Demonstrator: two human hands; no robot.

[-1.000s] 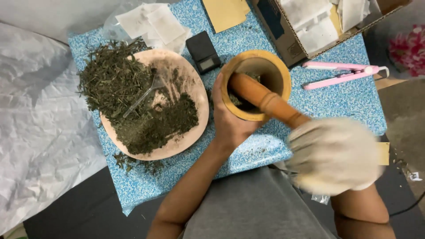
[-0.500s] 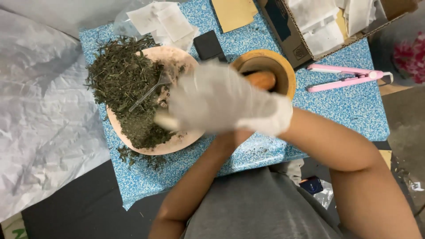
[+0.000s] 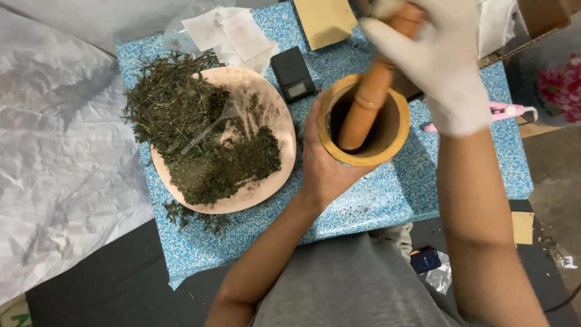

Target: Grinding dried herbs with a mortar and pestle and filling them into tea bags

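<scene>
A round wooden mortar (image 3: 393,130) stands on a blue speckled board (image 3: 387,200). My bare left hand (image 3: 324,169) wraps around its near left side and holds it steady. My right hand (image 3: 436,54), in a white glove, grips the top of a wooden pestle (image 3: 366,106) whose lower end rests inside the mortar. To the left, a pale pink plate (image 3: 278,124) carries a heap of dried green herbs (image 3: 175,109) and a clear plastic spoon (image 3: 209,127).
A small black pocket scale (image 3: 293,74) and white paper sheets (image 3: 233,33) lie beyond the plate. A pink hair tool (image 3: 508,110) lies at the board's right. A cardboard box (image 3: 538,24) sits at top right. Crumpled white plastic (image 3: 54,175) covers the left.
My gloved right hand went from the pestle over to the plate, then returned and now holds the pestle upright in the mortar. The left hand stayed on the mortar.
</scene>
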